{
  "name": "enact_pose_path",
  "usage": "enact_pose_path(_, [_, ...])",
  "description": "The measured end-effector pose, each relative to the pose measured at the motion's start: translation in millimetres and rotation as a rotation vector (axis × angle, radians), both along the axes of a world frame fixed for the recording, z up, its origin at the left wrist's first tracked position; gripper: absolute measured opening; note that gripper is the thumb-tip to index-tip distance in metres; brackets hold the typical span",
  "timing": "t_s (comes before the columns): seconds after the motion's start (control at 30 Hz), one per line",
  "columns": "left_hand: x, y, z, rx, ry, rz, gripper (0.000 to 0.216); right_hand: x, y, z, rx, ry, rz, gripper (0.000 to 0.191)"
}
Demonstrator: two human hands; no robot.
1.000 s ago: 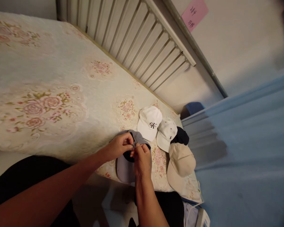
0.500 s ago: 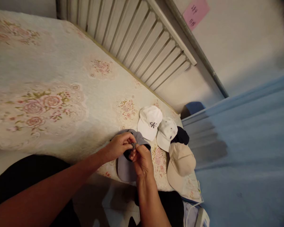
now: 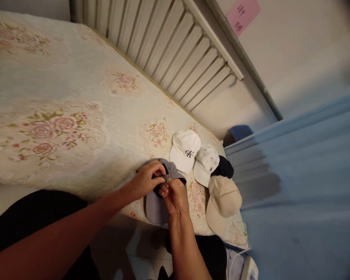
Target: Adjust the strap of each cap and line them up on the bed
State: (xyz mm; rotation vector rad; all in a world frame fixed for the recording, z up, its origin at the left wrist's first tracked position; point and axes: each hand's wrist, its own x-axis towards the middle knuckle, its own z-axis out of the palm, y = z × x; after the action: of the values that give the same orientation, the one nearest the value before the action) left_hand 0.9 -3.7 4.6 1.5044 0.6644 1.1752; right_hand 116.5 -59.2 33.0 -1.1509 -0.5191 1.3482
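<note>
A grey cap lies upside down at the near edge of a floral mattress. My left hand pinches the cap's back strap at the small buckle. My right hand pinches the same strap from the other side, thumb against the buckle. Both hands are closed on it. Just beyond them lie a white cap with a black logo, a second white cap, a dark navy cap and a beige cap.
A metal bed rail with bars runs along the mattress's far side. A blue curtain hangs at the right. A pink note is stuck on the wall. My dark-clothed legs are below the mattress edge.
My fingers have shifted slightly on the strap buckle; the right thumb moved lower and closer to the left fingers. The caps have not moved.
</note>
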Motion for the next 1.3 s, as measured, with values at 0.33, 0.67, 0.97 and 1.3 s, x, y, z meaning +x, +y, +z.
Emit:
enact_pose_path(0.33, [-2.1, -5.8, -1.9, 0.354, 0.115, 0.136, 0.013, 1.1, 0.5, -0.9, 0.006, 0.073, 0.018, 0.035])
enact_pose_path(0.67, [-0.1, -4.7, -4.3, 0.33, 0.09, 0.091, 0.015, 1.6, 1.7, -0.3, 0.017, 0.192, 0.063, 0.025])
enact_pose_path(0.97, [1.0, -2.4, -1.2, 0.146, 0.038, -0.001, 0.01, 6.2, 2.0, -0.5, 0.014, 0.11, 0.105, 0.023])
enact_pose_path(1.3, [-1.0, 0.5, 0.4, -0.164, -0.103, -0.204, 0.011, -2.4, 1.4, 6.3, 0.03, 0.113, 0.061, 0.026])
